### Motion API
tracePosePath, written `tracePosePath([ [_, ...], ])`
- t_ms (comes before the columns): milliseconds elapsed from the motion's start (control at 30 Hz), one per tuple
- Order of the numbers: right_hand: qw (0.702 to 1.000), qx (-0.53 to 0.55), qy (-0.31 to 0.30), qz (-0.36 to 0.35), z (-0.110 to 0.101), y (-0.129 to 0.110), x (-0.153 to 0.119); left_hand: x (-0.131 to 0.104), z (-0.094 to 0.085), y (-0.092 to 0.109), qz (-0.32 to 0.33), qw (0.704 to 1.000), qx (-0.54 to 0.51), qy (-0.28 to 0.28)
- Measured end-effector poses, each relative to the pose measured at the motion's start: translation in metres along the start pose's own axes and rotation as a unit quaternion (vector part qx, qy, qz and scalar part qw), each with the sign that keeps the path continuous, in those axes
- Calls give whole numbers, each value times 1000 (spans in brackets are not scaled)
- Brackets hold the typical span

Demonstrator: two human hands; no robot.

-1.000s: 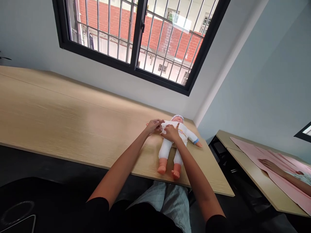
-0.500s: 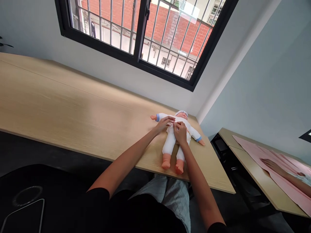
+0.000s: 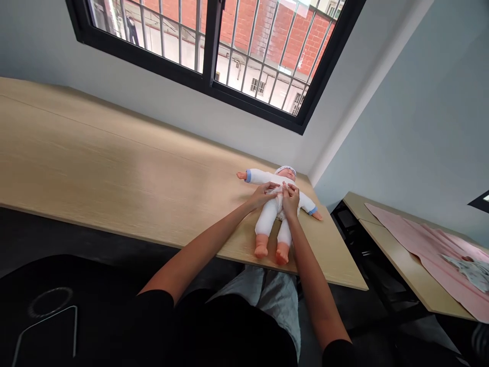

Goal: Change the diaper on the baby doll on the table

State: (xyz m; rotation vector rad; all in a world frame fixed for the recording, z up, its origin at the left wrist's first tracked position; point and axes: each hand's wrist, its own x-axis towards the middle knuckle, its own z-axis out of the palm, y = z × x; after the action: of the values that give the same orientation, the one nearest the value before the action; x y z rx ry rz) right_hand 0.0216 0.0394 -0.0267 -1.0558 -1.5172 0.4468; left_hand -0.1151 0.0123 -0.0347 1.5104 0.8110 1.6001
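Note:
A baby doll (image 3: pixel 266 220) in white clothes with blue cuffs lies on its back on the wooden table (image 3: pixel 168 188). Its capped head points to the wall and its bare feet face me. My left hand (image 3: pixel 264 194) rests at the doll's waist on the left, fingers stretched over the belly. Across from it, my right hand (image 3: pixel 292 202) has its fingers curled at the belly's right side. What these fingers pinch is too small to make out. Between the doll's legs a bit of white, ruffled cloth (image 3: pixel 280 214) shows, partly hidden by the right hand.
A barred window (image 3: pixel 252 56) is set in the wall behind the table. To the right stands another table (image 3: pixel 405 270) with a pink cloth (image 3: pixel 420 239) and a crumpled pale garment (image 3: pixel 468 267). A dark chair-like shape (image 3: pixel 46 275) is at lower left.
Both hands have shifted slightly, the right one farther up the doll's belly. The view has tilted a little lower. A co-worker's hand has left the pink cloth.

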Motion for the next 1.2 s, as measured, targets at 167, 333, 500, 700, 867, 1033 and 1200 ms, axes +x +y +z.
tracePosePath([
  [167,999,0,11,31,-1,4,0,-5,5,8,16,1000,16,-6],
  [333,995,-70,59,-51,1,5,-8,-4,3,8,40,998,47,-12],
  [500,976,-163,72,-125,-2,-1,-16,-3,0,7,71,994,77,-22],
  [700,978,-171,61,-98,-4,-3,-17,-2,2,4,89,991,100,-13],
  [867,983,-161,56,-71,-6,3,-14,-2,1,0,90,989,113,5],
  [1033,986,-137,60,-69,-7,3,-15,-4,4,-4,64,994,91,19],
  [1200,988,-77,95,-90,-10,-3,-13,-1,7,-17,34,991,74,108],
])
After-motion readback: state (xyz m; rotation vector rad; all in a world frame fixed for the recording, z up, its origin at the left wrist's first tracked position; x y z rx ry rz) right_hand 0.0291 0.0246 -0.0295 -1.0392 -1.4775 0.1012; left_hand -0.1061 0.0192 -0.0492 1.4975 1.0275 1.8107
